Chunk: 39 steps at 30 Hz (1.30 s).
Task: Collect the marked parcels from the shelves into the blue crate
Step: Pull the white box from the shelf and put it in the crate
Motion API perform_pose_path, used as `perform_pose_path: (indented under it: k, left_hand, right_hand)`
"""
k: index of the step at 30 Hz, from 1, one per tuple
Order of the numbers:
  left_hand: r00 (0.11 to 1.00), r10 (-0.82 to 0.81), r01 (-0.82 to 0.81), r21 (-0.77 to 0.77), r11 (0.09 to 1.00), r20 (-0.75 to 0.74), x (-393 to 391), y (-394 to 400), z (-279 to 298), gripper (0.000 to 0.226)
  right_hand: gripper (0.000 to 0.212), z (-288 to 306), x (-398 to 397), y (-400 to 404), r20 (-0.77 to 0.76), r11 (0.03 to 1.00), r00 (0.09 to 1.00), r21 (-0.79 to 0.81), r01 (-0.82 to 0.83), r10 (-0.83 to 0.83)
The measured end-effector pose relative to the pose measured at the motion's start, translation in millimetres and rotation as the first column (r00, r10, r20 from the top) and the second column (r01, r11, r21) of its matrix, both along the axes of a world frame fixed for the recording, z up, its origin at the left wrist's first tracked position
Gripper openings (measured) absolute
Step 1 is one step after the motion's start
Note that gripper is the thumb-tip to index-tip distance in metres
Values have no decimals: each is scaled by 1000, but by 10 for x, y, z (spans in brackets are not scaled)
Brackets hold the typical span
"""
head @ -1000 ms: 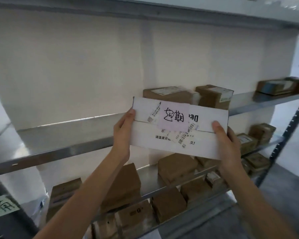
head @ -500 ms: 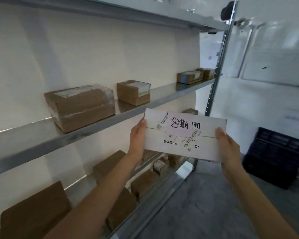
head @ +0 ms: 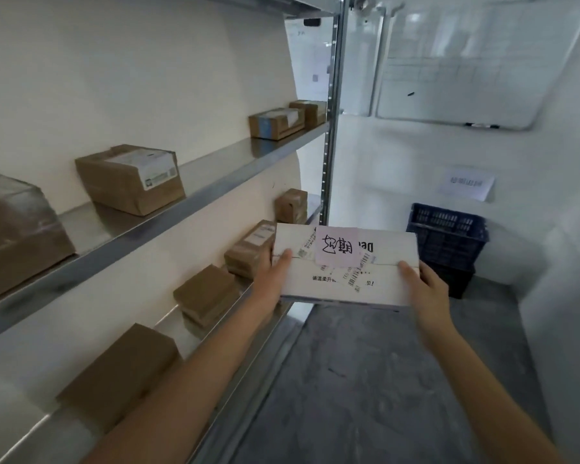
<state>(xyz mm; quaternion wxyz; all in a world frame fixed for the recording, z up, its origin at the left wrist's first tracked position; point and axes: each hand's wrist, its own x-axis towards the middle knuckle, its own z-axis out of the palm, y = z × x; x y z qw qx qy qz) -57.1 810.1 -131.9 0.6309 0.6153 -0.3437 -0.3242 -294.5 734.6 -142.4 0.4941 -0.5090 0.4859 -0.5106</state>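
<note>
A flat white parcel point(head: 379, 286) with barcode stickers and a pink handwritten note point(head: 336, 245) is held in front of me, above the floor beside the shelves. My left hand point(head: 271, 272) grips its left edge, thumb on top. My right hand point(head: 427, 289) grips its right edge the same way. The dark blue crate point(head: 449, 232) stands on the floor in the far corner, beyond the parcel and partly hidden by it.
Metal shelves point(head: 215, 175) run along my left with several brown cardboard boxes point(head: 131, 179) on two levels. A steel upright point(head: 330, 128) ends the rack. Grey floor point(head: 365, 380) stretches ahead to white walls; a whiteboard point(head: 456, 61) hangs on the far wall.
My view has swung right, away from the shelves toward the corner. The white parcel, held by both hands, has come off the shelf area and now hangs over the floor, with the blue crate nearer.
</note>
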Motion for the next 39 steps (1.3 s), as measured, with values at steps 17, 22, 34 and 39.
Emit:
perform_pose_path:
  k: [17, 22, 34, 39]
  left_hand:
    - [907, -411, 396, 153, 905, 89, -438, -2176, -433, 49]
    - [891, -432, 401, 210, 892, 137, -706, -2785, -527, 52]
    - [899, -429, 394, 261, 881, 92, -999, -4146, -790, 51]
    - [893, -439, 399, 282, 873, 94, -951, -4876, -1004, 48]
  right_hand:
    - [29, -531, -576, -1391, -19, 939, 944, 99, 331, -331]
    - [32, -573, -832, -2041, -9, 942, 946, 95, 322, -323]
    - [33, -826, -1095, -3397, -27, 932, 940, 121, 341, -341]
    - [27, -933, -1054, -4057, -58, 923, 933, 137, 361, -356]
